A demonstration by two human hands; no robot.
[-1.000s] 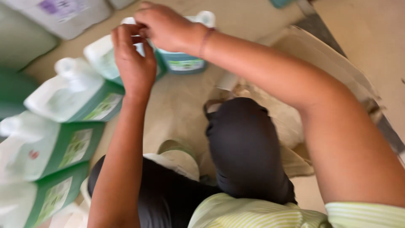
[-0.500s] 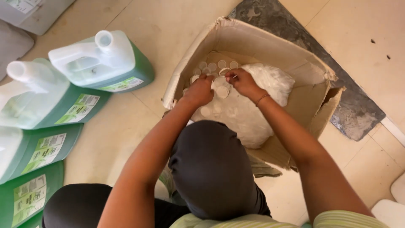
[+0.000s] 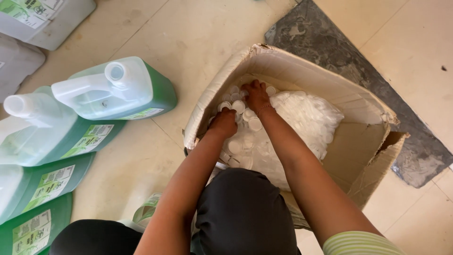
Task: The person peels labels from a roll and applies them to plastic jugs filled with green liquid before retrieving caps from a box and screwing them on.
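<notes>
The white caps (image 3: 245, 123) lie heaped loose in the near left part of an open cardboard box (image 3: 302, 71) on the floor, some of them spilling from a clear plastic bag (image 3: 306, 118) of more caps that fills the box's middle. How deep the heap goes is hidden, and the caps inside the bag blur into one white mass.

Both hands are down among the loose caps. The right hand (image 3: 257, 94) rests on top of the heap toward the far wall of the box, its fingers (image 3: 248, 87) spread and curled down onto the caps; whether they pinch one cannot be told. The left hand (image 3: 222, 123) sits just nearer, by the box's left wall, bunched with the knuckles up, so its fingers are hidden beneath it and their grip cannot be made out. Caps touch it on the right side.

The person's dark-clad knee (image 3: 243, 212) covers the near edge of the box, and a striped sleeve (image 3: 361, 243) is cut off at the bottom.

To the left, well apart from the box, green liquid jugs (image 3: 118, 89) with white handles lie on their sides on the tiled floor (image 3: 188, 38); the nearest shows an open, uncapped neck. The others run off the left edge.
</notes>
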